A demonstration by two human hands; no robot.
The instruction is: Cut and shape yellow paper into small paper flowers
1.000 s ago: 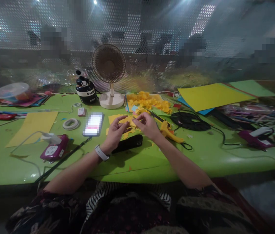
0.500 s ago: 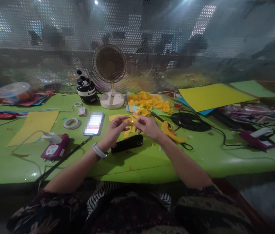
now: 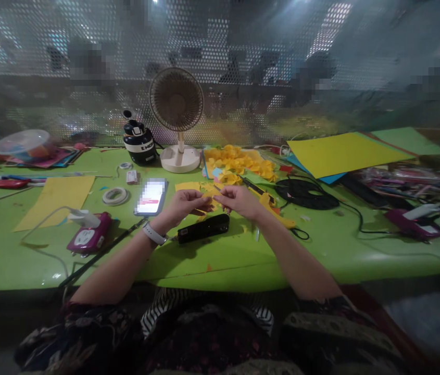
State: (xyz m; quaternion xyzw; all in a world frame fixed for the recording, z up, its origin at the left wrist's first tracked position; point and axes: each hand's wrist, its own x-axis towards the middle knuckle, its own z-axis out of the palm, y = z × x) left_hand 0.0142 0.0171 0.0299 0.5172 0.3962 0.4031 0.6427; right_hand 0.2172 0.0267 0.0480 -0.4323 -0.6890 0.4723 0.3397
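Note:
My left hand and my right hand meet over the middle of the table, thumbs and forefingers pinched almost tip to tip. Between them is a small piece of yellow paper, mostly hidden by the fingers. A thin dark tip pokes up from the right fingers; its kind is unclear. Just below the hands lies a black stapler-like object. Yellow paper scraps lie behind the fingers. Farther back is a pile of yellow paper flowers. A yellow-handled tool lies by my right wrist.
A lit phone, a tape roll and a purple power block are on the left. Behind stand a bottle and a fan. A black coil and yellow sheets lie right.
The yellow piece at my fingertips shows less than before. My left hand has shifted slightly left and its fingers have changed position; my right hand stays almost in place.

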